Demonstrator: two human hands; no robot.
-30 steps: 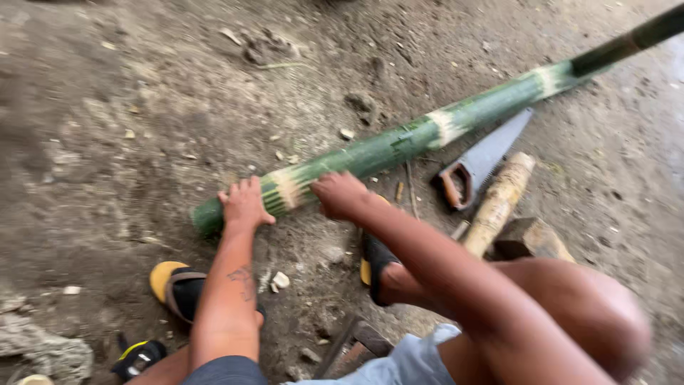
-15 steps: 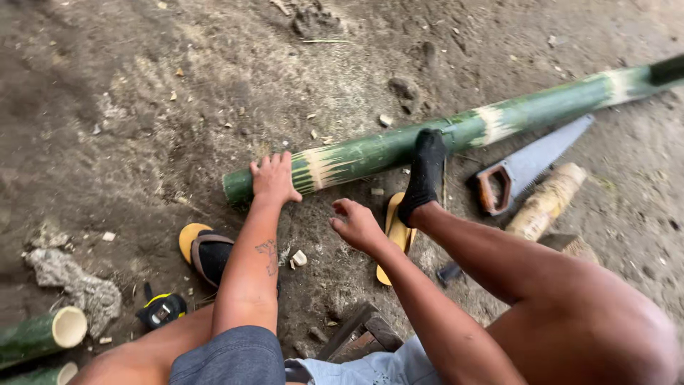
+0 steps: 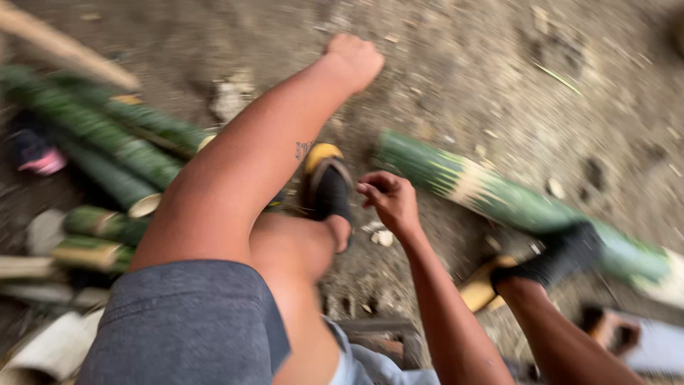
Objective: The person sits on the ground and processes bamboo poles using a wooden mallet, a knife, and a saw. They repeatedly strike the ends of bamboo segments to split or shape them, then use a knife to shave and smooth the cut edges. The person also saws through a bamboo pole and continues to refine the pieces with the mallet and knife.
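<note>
Bare dirt ground (image 3: pixel 499 64) fills the frame, gritty, with small stones and debris; heavy motion blur all over.

I see my left hand (image 3: pixel 354 60) at upper centre, arm stretched out across the frame, fingers curled into a loose fist, holding nothing, down near the dirt. Can't tell if it actually touches the ground.

My right hand (image 3: pixel 390 201) sits mid-frame, fingers loosely curled inward, thumb up, empty. It hovers just beside the cut end of the long green bamboo pole (image 3: pixel 499 196), not touching it.

That pole lies on the dirt and runs from centre down to the right edge, with a pale stripped band near its cut end. A foot in a black sock (image 3: pixel 559 253) presses on it at lower right, with a yellow sandal (image 3: pixel 481 285) just below on the ground.

Other foot wears a yellow-and-black sandal (image 3: pixel 325 187), centre frame, just left of the right hand.

Left side: a pile of cut green bamboo pieces (image 3: pixel 107 150), some showing pale cut ends. Pink object (image 3: pixel 43 162) at far left, too blurred to identify. Lower right corner: what looks like a saw handle and blade (image 3: pixel 641 342), blurred.
</note>
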